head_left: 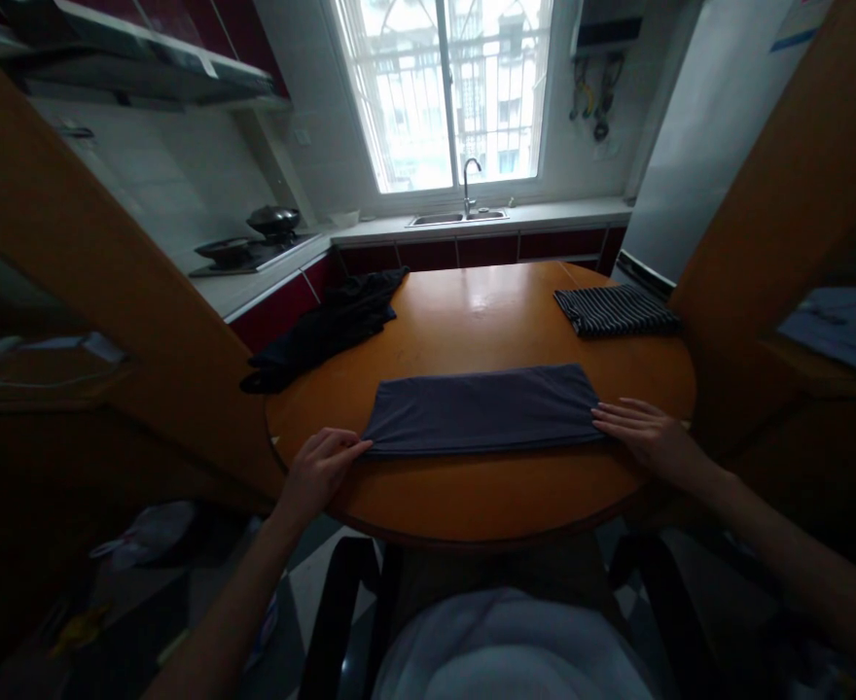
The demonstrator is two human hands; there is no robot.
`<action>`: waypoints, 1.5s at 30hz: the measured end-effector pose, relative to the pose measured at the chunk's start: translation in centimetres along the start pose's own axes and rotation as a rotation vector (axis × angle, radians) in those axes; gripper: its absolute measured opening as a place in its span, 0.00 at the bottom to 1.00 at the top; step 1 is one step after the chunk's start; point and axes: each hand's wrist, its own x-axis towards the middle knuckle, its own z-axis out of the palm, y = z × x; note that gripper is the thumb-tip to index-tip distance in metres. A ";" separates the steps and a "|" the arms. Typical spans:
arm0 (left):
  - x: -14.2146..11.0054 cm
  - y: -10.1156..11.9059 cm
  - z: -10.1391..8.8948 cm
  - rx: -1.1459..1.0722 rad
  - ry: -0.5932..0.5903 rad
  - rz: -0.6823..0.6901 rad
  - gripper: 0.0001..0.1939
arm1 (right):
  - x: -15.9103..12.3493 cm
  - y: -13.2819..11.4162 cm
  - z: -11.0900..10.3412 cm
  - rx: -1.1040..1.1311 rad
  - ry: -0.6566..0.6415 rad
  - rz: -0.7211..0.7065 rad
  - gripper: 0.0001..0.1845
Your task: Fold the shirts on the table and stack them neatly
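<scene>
A grey-blue cloth lies folded into a long strip across the near part of the round wooden table. My left hand is at the strip's left end, fingers curled and pinching its near left corner. My right hand lies flat at the strip's right end, fingers stretched out and fingertips touching the cloth's edge.
A crumpled black garment hangs over the table's far left edge. A folded striped cloth lies at the far right. Behind are a counter with a sink, a stove with pans, a window and wooden panels on both sides.
</scene>
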 end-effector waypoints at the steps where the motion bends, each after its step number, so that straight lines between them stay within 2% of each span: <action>1: -0.1 0.0 0.1 0.008 -0.006 0.005 0.17 | -0.1 0.0 0.1 -0.009 0.002 0.000 0.25; 7: -0.2 0.1 -0.1 0.036 -0.009 0.024 0.19 | -0.1 0.3 -0.2 -0.039 -0.007 -0.001 0.25; 15: 0.3 -0.3 0.2 0.073 0.052 -0.022 0.17 | 1.0 1.3 -0.5 -0.078 0.022 0.044 0.24; 21: -0.3 0.1 -0.3 0.000 -0.082 0.038 0.18 | -0.1 0.8 -0.2 -0.037 -0.061 0.004 0.27; 25: -0.5 0.6 -1.8 -0.031 -0.178 0.041 0.20 | -0.9 0.5 -1.1 0.040 -0.100 -0.019 0.30; 27: 0.0 0.8 -2.7 -0.076 -0.183 0.013 0.21 | -0.3 0.3 -1.8 0.107 -0.068 0.002 0.30; 29: 1.6 1.4 -2.8 -0.122 -0.137 -0.062 0.22 | 1.6 -0.1 -2.0 0.162 0.022 0.079 0.30; 31: 4.4 2.6 -1.7 -0.146 -0.075 -0.151 0.23 | 5.0 -1.0 -1.3 0.173 0.127 0.191 0.29; 33: 8.4 4.4 0.8 -0.163 -0.063 -0.185 0.24 | 9.7 -2.8 0.5 0.134 0.145 0.295 0.30; 36: 14.5 7.5 6.1 -0.169 -0.160 -0.138 0.26 | 16.8 -6.4 4.5 0.066 -0.020 0.367 0.32; 38: 17.2 9.2 9.4 -0.131 -0.257 -0.119 0.27 | 19.9 -8.6 6.9 0.036 -0.156 0.398 0.33; 41: 18.3 10.3 12.2 -0.067 -0.388 -0.094 0.29 | 21.4 -10.6 9.2 0.009 -0.285 0.432 0.35; 45: 17.2 10.0 12.6 -0.016 -0.420 -0.117 0.32 | 20.4 -10.9 9.7 -0.004 -0.279 0.457 0.34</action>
